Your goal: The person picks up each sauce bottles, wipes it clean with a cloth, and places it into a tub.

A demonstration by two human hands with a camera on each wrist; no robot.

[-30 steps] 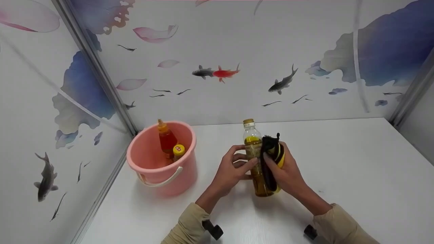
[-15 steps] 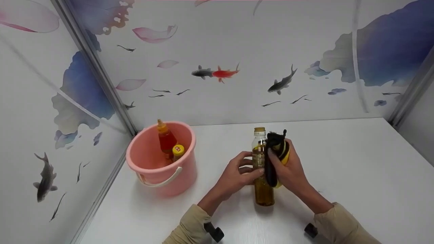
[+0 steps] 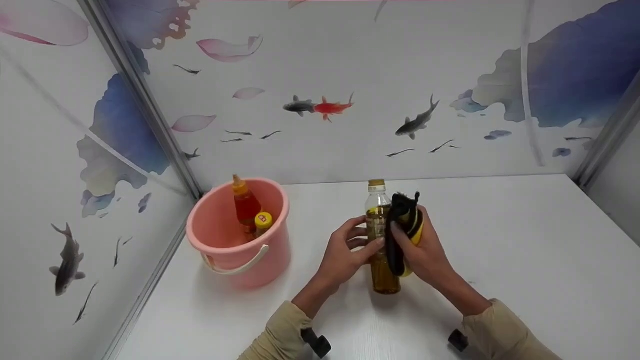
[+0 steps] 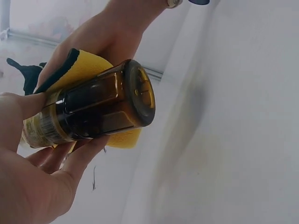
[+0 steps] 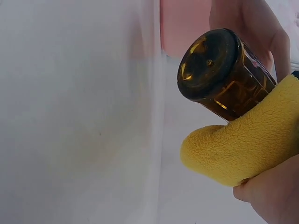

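A clear bottle of golden-brown oil with a gold cap stands nearly upright in the head view, held above the table. My left hand grips its left side, thumb in front and fingers behind. My right hand holds a folded yellow and black cloth against the bottle's right side. In the left wrist view the bottle's base faces the camera, with the yellow cloth behind it. The right wrist view shows the fluffy yellow cloth touching the bottle.
A pink bucket with a white handle stands left on the white table. Inside it are a red-brown squeeze bottle and a yellow-capped container. Walls printed with fish enclose the table at the back and sides.
The bottle, both hands and the cloth moved down and right, then back up and slightly left. The bottle now stands more upright than a second ago. The bucket has not moved.
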